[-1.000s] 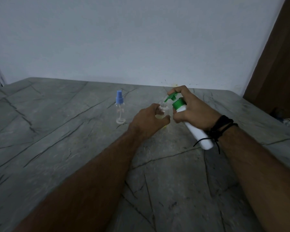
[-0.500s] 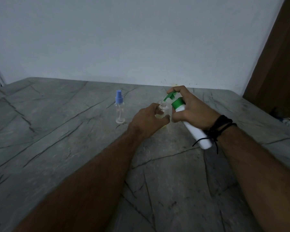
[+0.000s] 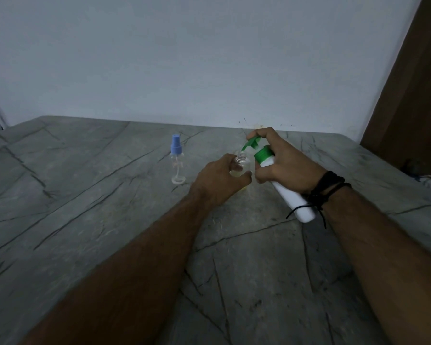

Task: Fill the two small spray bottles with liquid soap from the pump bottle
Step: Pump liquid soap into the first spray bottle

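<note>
**Pump nozzle held over an uncapped spray bottle at centre frame**

A small clear spray bottle [image 3: 241, 165], uncapped and with its threaded neck exposed, is held upright just right of the frame's centre. It is gripped by the left hand [image 3: 219, 179], whose fingers and thumb are curled round its lower body; a pale yellowish liquid can be seen in the lower part of the bottle. Whether its base touches the tabletop [image 3: 85, 207] cannot be told, as the hand covers it.

A white pump bottle [image 3: 290, 197] with a green collar and green pump head [image 3: 251, 143] is held tilted just to the right, its base pointing toward the lower right of the frame and its head toward the upper left. It is clasped by the right hand [image 3: 284, 160], fingers wrapped round the upper body and the index finger laid on top of the pump head. The tip of the green nozzle is placed directly above the open neck of the uncapped bottle. A black corded bracelet [image 3: 330, 186] is worn on the right wrist, with loose ends hanging across the white bottle.

A second small spray bottle [image 3: 177, 160], clear with a blue sprayer cap fitted, stands upright on the tabletop to the left of the hands, apart from them. The tabletop is grey stone with dark veins. A pale wall [image 3: 209, 58] fills the upper frame, and a brown wooden panel [image 3: 416, 95] is seen at the upper right.
</note>
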`<action>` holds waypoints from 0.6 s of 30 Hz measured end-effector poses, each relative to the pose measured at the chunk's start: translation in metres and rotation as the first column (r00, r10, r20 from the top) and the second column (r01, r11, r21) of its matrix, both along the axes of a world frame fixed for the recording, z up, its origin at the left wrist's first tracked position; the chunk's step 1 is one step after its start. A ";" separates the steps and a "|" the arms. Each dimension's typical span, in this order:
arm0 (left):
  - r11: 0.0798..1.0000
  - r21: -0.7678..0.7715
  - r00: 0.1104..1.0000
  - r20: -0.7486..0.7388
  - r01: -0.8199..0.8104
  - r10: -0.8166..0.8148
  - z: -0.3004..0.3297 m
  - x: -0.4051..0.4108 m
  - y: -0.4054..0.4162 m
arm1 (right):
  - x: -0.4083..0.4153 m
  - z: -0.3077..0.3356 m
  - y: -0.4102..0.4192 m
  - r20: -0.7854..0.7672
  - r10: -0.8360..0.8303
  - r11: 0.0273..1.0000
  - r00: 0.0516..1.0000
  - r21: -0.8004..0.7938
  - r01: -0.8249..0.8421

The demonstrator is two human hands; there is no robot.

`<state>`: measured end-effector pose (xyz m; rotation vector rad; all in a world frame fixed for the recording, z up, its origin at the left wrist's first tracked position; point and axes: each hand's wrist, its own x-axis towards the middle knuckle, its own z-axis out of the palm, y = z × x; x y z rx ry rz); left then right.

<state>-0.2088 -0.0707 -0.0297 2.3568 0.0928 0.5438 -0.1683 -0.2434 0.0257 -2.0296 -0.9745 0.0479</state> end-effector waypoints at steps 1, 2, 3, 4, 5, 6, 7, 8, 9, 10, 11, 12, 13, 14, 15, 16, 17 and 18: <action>1.000 0.000 1.000 0.002 -0.003 0.003 0.000 0.000 0.000 | 0.000 0.001 0.000 -0.002 0.000 1.000 1.000 -0.002 0.000; 1.000 0.000 1.000 0.003 -0.005 0.005 0.000 -0.001 0.000 | 0.000 0.001 0.000 -0.006 0.000 1.000 1.000 -0.003 0.000; 1.000 0.001 1.000 0.004 -0.005 0.005 0.000 -0.001 0.000 | 0.000 0.002 -0.001 -0.010 0.000 1.000 1.000 -0.002 0.000; 1.000 0.002 1.000 0.003 -0.005 0.005 0.000 -0.001 0.000 | 0.000 0.002 -0.001 -0.011 -0.002 1.000 1.000 -0.002 0.002; 1.000 0.003 1.000 0.002 -0.003 0.003 0.000 0.000 0.000 | 0.000 0.001 -0.001 -0.009 -0.002 1.000 1.000 -0.002 0.002; 1.000 0.005 1.000 0.001 -0.001 0.001 0.000 0.000 0.000 | 0.000 0.001 0.000 -0.007 -0.001 1.000 1.000 -0.001 0.001; 1.000 0.009 1.000 0.000 0.001 -0.001 0.000 0.000 0.000 | 0.000 0.000 0.000 -0.007 0.000 1.000 1.000 0.001 0.000; 1.000 0.011 1.000 -0.001 0.001 -0.001 0.000 0.000 0.000 | 0.000 0.000 0.000 -0.009 0.004 1.000 1.000 0.005 -0.004; 1.000 0.012 1.000 0.000 0.001 -0.001 0.000 -0.001 0.000 | 0.000 0.000 0.000 -0.008 0.007 1.000 1.000 0.007 -0.007; 1.000 0.009 1.000 0.001 0.001 -0.001 0.000 -0.001 0.000 | 0.000 0.000 0.000 -0.007 0.008 1.000 1.000 0.007 -0.008; 1.000 0.005 1.000 0.004 0.000 0.000 0.000 -0.001 0.000 | 0.000 0.000 0.000 -0.004 0.007 1.000 1.000 0.006 -0.007; 1.000 0.000 1.000 0.008 -0.001 0.001 0.000 -0.001 0.000 | 0.000 0.000 0.000 -0.005 0.003 1.000 1.000 0.005 -0.003; 1.000 -0.003 1.000 0.010 -0.002 0.002 0.000 -0.001 0.000 | -0.001 0.001 -0.001 -0.008 0.000 1.000 1.000 0.004 0.000; 1.000 -0.003 1.000 0.012 -0.003 0.003 0.000 0.000 0.000 | 0.000 0.001 -0.001 -0.011 -0.004 1.000 1.000 0.003 0.004; 1.000 -0.003 1.000 0.012 -0.002 0.002 0.000 0.000 0.001 | 0.000 0.001 -0.001 -0.013 -0.007 1.000 1.000 0.002 0.007; 1.000 -0.004 1.000 0.012 -0.001 0.001 -0.001 0.000 0.001 | 0.000 0.001 -0.001 -0.013 -0.008 1.000 1.000 0.005 0.008; 1.000 -0.005 1.000 0.013 0.000 0.000 -0.001 0.000 0.001 | 0.000 0.000 -0.001 -0.011 -0.008 1.000 1.000 0.008 0.008; 1.000 -0.004 1.000 0.012 0.000 0.000 -0.001 0.000 0.001 | 0.001 0.000 0.000 -0.008 -0.007 1.000 1.000 0.011 0.007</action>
